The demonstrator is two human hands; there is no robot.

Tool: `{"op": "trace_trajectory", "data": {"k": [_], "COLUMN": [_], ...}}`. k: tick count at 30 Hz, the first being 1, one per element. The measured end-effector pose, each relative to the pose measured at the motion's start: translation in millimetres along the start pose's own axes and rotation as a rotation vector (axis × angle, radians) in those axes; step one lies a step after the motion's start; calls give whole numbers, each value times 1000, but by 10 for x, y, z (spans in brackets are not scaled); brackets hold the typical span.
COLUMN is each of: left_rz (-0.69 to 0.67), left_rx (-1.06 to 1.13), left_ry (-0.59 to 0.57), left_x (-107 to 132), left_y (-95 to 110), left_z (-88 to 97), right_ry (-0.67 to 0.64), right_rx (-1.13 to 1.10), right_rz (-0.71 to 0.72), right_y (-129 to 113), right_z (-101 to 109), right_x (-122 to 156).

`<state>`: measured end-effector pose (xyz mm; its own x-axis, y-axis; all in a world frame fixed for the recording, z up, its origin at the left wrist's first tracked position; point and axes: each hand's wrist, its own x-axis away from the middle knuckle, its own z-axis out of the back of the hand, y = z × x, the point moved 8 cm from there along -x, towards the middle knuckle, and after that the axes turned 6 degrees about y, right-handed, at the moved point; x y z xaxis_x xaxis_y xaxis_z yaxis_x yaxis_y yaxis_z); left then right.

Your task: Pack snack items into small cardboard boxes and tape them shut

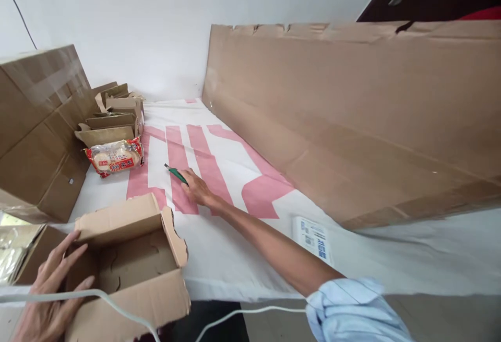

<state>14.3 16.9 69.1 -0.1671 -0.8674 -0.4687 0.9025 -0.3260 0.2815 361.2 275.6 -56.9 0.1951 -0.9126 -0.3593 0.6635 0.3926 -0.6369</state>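
Note:
My right hand (198,189) reaches out across the white and pink table cover (235,248) and closes its fingers on a green pen-like tool (176,173) that lies on the cover. My left hand (52,287) rests with fingers spread on the left side of an open, empty cardboard box (133,269) at the table's near edge. A red and white food packet (115,157) lies beyond the box, to the left of the tool.
A large cardboard box (35,133) stands at the left, with a stack of small folded cartons (113,115) behind the packet. A long cardboard sheet (352,122) leans along the right. A white label (315,238) lies by my forearm. A white cable (117,305) crosses the near edge.

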Motion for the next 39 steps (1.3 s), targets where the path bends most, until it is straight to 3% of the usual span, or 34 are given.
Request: {"op": "trace_trajectory", "data": {"k": [5, 9, 13, 15, 18, 20, 22, 25, 28, 34, 39], "left_rz": [-18, -24, -50, -72, -105, -131, -163, -201, -203, -136, -86], "left_rx": [-69, -90, -61, -57, -54, -45, -30, -22, -31, -80, -155], "left_ry": [23, -10, -49, -39, -13, 25, 73, 115, 126, 182, 200], "left_x": [-13, 20, 86, 124, 187, 235, 291, 379, 445, 546, 678], "left_y": [140, 245, 341, 389, 448, 477, 500, 522, 522, 449, 353], "left_z": [113, 162, 188, 204, 207, 208, 210, 191, 164, 144, 86], "right_ry": [-63, -96, -56, 3, 90, 73, 23, 13, 70, 209, 140], "right_rx": [162, 230, 203, 72, -366, -616, -705, -617, -470, -392, -406], "right_rz": [63, 47, 26, 19, 11, 22, 37, 5, -45, -250, -203], "right_y": [-188, -290, -455, -619, -990, -1302, -1602, -1843, -1820, -1465, -1487], "right_z": [-60, -26, 191, 368, 658, 789, 860, 883, 823, 574, 455], "right_x": [550, 733, 811, 881, 1102, 1311, 1526, 1774, 1920, 2133, 2107]}}
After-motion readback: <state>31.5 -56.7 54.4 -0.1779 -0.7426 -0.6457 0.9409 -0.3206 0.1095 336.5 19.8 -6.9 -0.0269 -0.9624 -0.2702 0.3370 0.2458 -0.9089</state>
